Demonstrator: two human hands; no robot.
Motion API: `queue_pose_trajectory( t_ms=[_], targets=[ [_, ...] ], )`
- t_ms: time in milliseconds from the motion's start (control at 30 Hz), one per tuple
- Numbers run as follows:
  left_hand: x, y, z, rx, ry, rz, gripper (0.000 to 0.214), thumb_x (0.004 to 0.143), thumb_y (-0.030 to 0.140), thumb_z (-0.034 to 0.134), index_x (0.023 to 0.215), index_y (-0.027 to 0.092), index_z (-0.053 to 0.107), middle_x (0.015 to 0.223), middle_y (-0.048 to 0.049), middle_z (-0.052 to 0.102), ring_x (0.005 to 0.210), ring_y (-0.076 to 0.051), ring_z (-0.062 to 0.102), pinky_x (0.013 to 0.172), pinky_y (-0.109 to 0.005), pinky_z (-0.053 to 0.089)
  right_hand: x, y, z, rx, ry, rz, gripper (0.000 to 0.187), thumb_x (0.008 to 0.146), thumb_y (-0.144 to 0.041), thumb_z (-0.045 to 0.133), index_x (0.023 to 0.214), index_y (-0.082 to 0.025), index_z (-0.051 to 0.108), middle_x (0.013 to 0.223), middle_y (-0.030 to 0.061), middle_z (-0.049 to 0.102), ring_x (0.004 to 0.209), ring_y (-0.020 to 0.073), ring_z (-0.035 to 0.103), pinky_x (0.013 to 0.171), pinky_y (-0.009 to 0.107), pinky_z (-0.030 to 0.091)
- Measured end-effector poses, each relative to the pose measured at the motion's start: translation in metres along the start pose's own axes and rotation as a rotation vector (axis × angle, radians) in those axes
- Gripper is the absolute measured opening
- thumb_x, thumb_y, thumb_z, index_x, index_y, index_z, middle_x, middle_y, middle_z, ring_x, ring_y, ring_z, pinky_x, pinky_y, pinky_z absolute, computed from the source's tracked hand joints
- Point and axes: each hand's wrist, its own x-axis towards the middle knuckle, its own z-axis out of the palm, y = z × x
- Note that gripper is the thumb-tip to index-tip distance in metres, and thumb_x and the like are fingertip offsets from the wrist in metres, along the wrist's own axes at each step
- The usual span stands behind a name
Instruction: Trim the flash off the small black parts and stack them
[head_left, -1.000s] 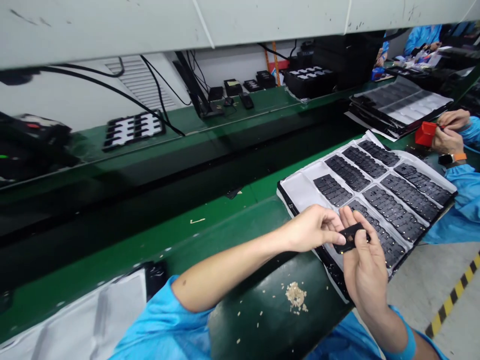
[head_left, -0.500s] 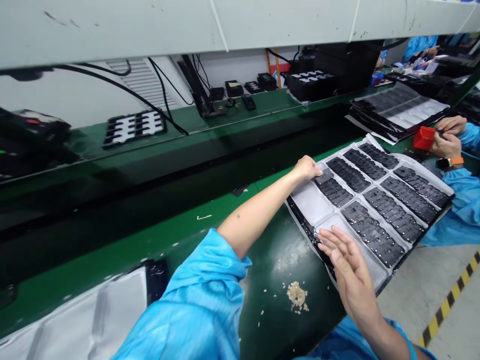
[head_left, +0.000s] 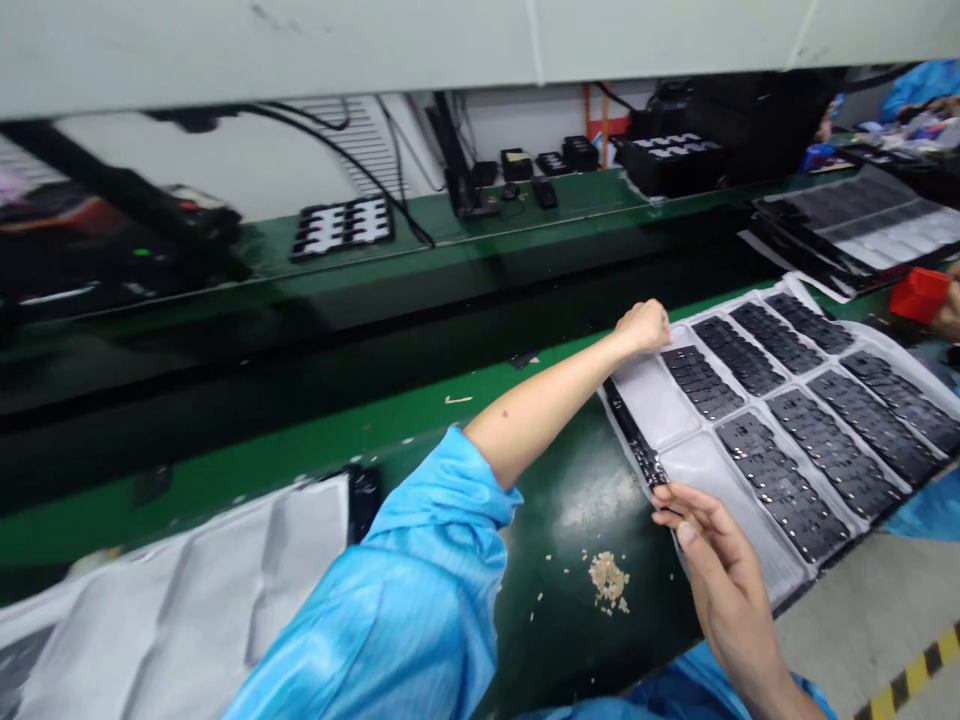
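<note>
A shallow tray [head_left: 681, 435] with a pale translucent lining lies at the right of the green bench. Rows of small black flat parts [head_left: 787, 475] fill most of its pockets, and its two leftmost pockets hold none. My left hand [head_left: 643, 326] is closed at the tray's far left corner; its fingertips are largely hidden. At the tray's near left edge is my right hand [head_left: 724, 575], with thumb and curled fingers close together on the black rim.
Small beige bits [head_left: 609, 578] lie heaped on the bench [head_left: 555, 610]. Another lined tray [head_left: 217, 580] stands at the left. Stacked trays [head_left: 885, 225] and a co-worker's hand [head_left: 949, 310] by a red box [head_left: 919, 294] are at the right. A grey overhead beam [head_left: 465, 50] crosses the top.
The view has swung left, so the scene sits farther right. My right hand's spread fingers have drawn together at the tray's edge. My left hand has curled more tightly at the far corner.
</note>
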Motion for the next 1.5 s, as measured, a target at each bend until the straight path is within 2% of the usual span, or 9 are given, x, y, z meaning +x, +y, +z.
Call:
queue_pose_trajectory(
  t_ms=[267, 433, 567, 733, 900, 1067, 1233, 1367, 1500],
  targets=[
    [-0.038, -0.111, -0.125, 0.349, 0.204, -0.405, 0.04, 0.08, 0.031, 0.089, 0.115, 0.015, 0.081, 0.125, -0.0124, 0.08, 0.127, -0.031, 0.07, 0.11, -0.031, 0.051, -0.008, 0.004, -0.018, -0.299, -0.397, -0.097, 0.022, 0.109, -0.029, 0.061, 0.109, -0.027, 0.083, 0.105, 0.0082, 0.08, 0.099, 0.0222, 0.077, 0.087, 0.028, 0.064],
    [-0.084, -0.179, -0.124, 0.472, 0.157, -0.646, 0.08, 0.064, 0.042, 0.101, 0.133, 0.013, 0.074, 0.144, -0.0214, 0.07, 0.139, -0.042, 0.061, 0.111, -0.039, 0.053, -0.011, 0.003, 0.007, -0.353, -0.565, -0.139, 0.025, 0.109, -0.023, 0.056, 0.114, -0.028, 0.081, 0.1, 0.0068, 0.079, 0.094, 0.021, 0.077, 0.084, 0.028, 0.062],
    [-0.098, -0.197, -0.114, 0.543, 0.183, -0.634, 0.075, 0.081, 0.049, 0.089, 0.141, 0.01, 0.067, 0.155, -0.0254, 0.059, 0.148, -0.044, 0.052, 0.114, -0.043, 0.05, -0.015, 0.009, 0.022, -0.384, -0.556, -0.164, 0.025, 0.109, -0.02, 0.056, 0.112, -0.027, 0.079, 0.103, 0.0059, 0.079, 0.095, 0.0187, 0.076, 0.085, 0.026, 0.06],
    [-0.081, -0.19, -0.092, 0.535, 0.158, -0.432, 0.058, 0.096, 0.054, 0.074, 0.138, 0.014, 0.069, 0.145, -0.0161, 0.067, 0.136, -0.031, 0.062, 0.11, -0.031, 0.051, -0.014, 0.016, 0.034, -0.419, -0.497, -0.168, 0.024, 0.108, -0.019, 0.056, 0.109, -0.025, 0.079, 0.1, 0.0046, 0.077, 0.091, 0.0163, 0.076, 0.082, 0.024, 0.059],
    [-0.065, -0.171, -0.065, 0.534, 0.18, -0.376, 0.043, 0.098, 0.035, 0.076, 0.133, 0.011, 0.068, 0.147, -0.0204, 0.062, 0.137, -0.033, 0.06, 0.114, -0.045, 0.052, -0.016, 0.019, 0.043, -0.434, -0.501, -0.18, 0.024, 0.108, -0.018, 0.056, 0.109, -0.024, 0.079, 0.098, 0.0041, 0.077, 0.091, 0.016, 0.075, 0.083, 0.024, 0.059],
    [-0.078, -0.145, -0.07, 0.423, 0.177, -0.315, 0.032, 0.105, 0.033, 0.067, 0.13, 0.012, 0.067, 0.134, -0.0158, 0.069, 0.122, -0.029, 0.07, 0.105, -0.05, 0.059, -0.017, 0.018, 0.042, -0.452, -0.479, -0.185, 0.023, 0.108, -0.021, 0.057, 0.109, -0.024, 0.079, 0.099, 0.005, 0.077, 0.09, 0.017, 0.076, 0.081, 0.025, 0.06],
    [-0.155, -0.105, -0.063, 0.159, 0.062, -0.186, 0.028, 0.114, 0.018, 0.036, 0.111, 0.012, 0.064, 0.098, -0.012, 0.079, 0.084, -0.018, 0.081, 0.076, -0.026, 0.062, -0.007, 0.018, 0.033, -0.447, -0.303, -0.185, 0.019, 0.108, -0.03, 0.062, 0.115, -0.025, 0.078, 0.109, 0.007, 0.078, 0.091, 0.0183, 0.077, 0.081, 0.028, 0.062],
    [-0.243, -0.072, -0.053, -0.17, -0.144, 0.013, 0.023, 0.113, 0.023, 0.041, 0.1, 0.016, 0.058, 0.081, -0.0036, 0.077, 0.066, -0.014, 0.078, 0.059, -0.019, 0.054, 0.008, 0.009, 0.042, -0.402, -0.157, -0.171, 0.03, 0.107, -0.036, 0.064, 0.135, -0.026, 0.069, 0.113, 0.008, 0.078, 0.085, 0.0165, 0.075, 0.077, 0.028, 0.061],
    [-0.302, -0.051, -0.052, -0.139, -0.16, 0.102, 0.013, 0.108, 0.021, 0.052, 0.098, 0.018, 0.06, 0.068, 0.002, 0.07, 0.064, -0.014, 0.072, 0.063, -0.021, 0.049, 0.013, -0.007, 0.068, -0.345, -0.222, -0.153, 0.043, 0.106, -0.041, 0.065, 0.145, -0.024, 0.061, 0.085, 0.0009, 0.074, 0.071, 0.0157, 0.069, 0.069, 0.028, 0.06]
  ],
)
